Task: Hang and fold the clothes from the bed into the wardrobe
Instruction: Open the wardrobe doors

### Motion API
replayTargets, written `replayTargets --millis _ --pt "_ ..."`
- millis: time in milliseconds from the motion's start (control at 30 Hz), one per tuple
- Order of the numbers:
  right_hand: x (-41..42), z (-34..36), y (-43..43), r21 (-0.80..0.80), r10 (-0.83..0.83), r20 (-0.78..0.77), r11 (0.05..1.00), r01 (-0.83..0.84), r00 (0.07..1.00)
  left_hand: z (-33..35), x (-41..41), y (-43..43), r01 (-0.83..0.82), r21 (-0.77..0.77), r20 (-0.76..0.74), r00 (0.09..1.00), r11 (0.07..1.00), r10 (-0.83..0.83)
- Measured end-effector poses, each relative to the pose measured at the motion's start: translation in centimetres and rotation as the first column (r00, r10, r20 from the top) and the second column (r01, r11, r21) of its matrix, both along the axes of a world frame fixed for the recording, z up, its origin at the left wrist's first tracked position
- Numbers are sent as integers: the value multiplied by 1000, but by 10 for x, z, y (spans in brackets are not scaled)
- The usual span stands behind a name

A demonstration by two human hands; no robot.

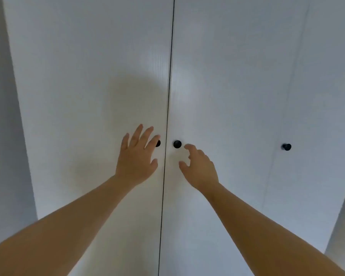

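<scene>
A white wardrobe fills the view with its doors closed. The left door (pixel 88 96) and the middle door (pixel 227 86) meet at a dark vertical gap. My left hand (pixel 136 158) reaches toward the left door's black knob (pixel 158 143), fingers spread and straight, and partly covers that knob. My right hand (pixel 198 166) hovers just below and right of the middle door's black knob (pixel 177 144), fingers loosely bent, holding nothing. No clothes or bed are in view.
A third black knob (pixel 286 147) sits on a further door panel at the right. Grey wall shows beside the wardrobe at the far left (pixel 2 136) and at the lower right corner.
</scene>
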State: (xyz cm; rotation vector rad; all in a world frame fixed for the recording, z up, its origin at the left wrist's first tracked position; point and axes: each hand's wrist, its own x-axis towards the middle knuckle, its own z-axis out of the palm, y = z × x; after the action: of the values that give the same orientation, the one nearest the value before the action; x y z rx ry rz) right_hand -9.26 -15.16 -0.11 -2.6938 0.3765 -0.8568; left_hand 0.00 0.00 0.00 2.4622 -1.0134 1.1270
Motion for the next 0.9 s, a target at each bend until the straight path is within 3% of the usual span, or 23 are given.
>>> replayTargets --millis 100,267,400,533,667,767,900 --pt "36 5 -13 65 49 107 996 -56 993 1 23 -18 -48 -29 150 987 998 51" --pt "84 6 -31 59 106 170 991 -117 980 -11 64 -44 -175 13 56 983 985 174" --pt "105 -4 -34 -4 25 273 1000 -25 962 -22 75 -51 -169 -34 195 966 985 172" --pt "108 -17 -26 130 -4 348 991 -44 938 -27 81 -55 -151 -76 245 955 986 165" --pt "105 -16 -19 297 -25 336 951 -81 941 -25 76 -48 -120 -17 110 986 993 122" --pt "96 -12 -13 446 -67 341 890 -99 938 -36 69 -43 -99 21 -110 989 995 101" --pt "61 -12 -1 483 -65 354 867 -123 933 -57 33 -24 -77 -132 -355 934 988 26"
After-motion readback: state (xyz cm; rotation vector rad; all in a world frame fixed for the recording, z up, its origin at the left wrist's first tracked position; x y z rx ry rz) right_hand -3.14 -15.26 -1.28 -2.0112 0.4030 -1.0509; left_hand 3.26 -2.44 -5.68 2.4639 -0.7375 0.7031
